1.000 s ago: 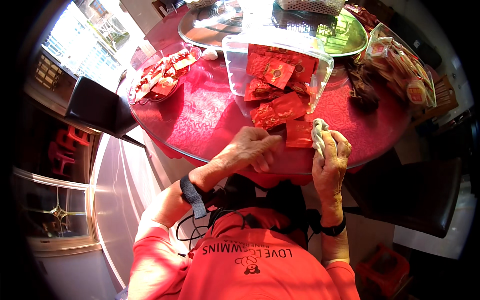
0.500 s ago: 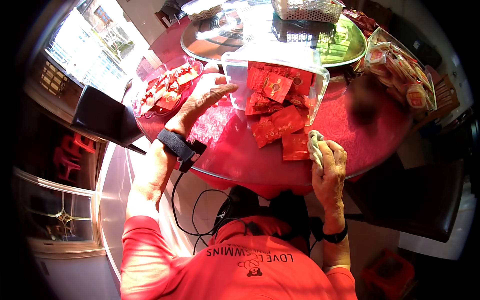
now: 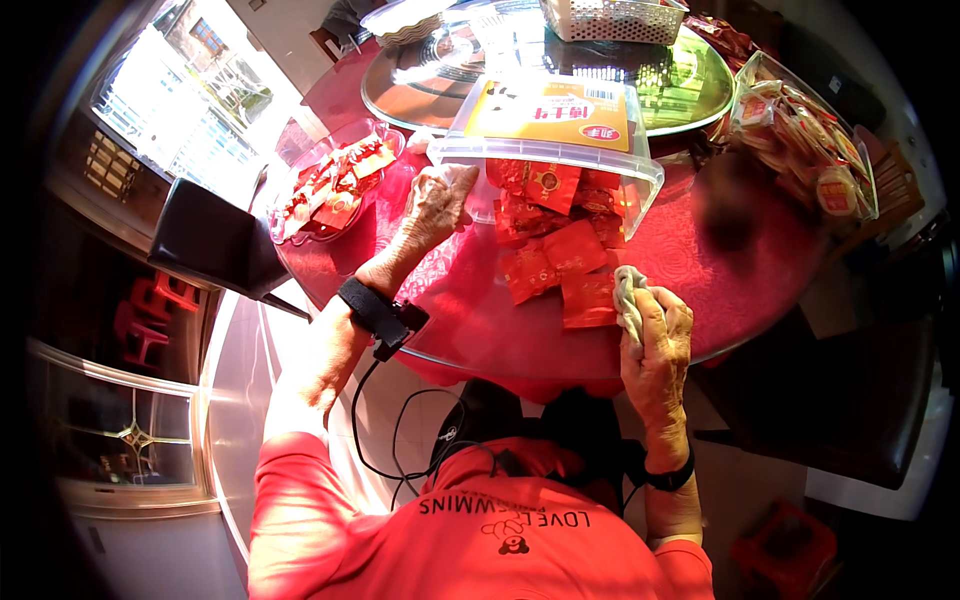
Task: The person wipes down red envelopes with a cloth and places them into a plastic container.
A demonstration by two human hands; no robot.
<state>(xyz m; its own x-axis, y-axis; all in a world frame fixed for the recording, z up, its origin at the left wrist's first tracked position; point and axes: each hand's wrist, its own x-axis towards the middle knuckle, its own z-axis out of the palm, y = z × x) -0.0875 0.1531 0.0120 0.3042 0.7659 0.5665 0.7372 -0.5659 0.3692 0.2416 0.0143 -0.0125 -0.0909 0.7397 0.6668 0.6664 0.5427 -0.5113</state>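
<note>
A clear plastic tub (image 3: 640, 165) with a yellow label lies tipped on the table, its mouth toward me. Red packets (image 3: 575, 250) spill from it onto the red tablecloth. At the tub's left rim my left hand (image 3: 438, 205) is closed, its fingers curled round the edge and partly hidden. My right hand (image 3: 658, 325) grips a pale, bunched-up cloth (image 3: 629, 300) near the table's front edge, just right of the nearest packet. To the left, a clear pinkish bowl (image 3: 290, 238) holds more red packets.
Behind the tub is a round glass turntable (image 3: 395, 95) with a white perforated basket (image 3: 625, 25). A clear box of wrapped packets (image 3: 790, 130) stands at the right. Dark chairs (image 3: 210, 240) flank the table. A black cable (image 3: 365, 440) hangs from my left wrist strap.
The tub has tilted, so its labelled side now shows. My left hand has moved from open beside it to curled at its rim. The right hand with the cloth has barely moved.
</note>
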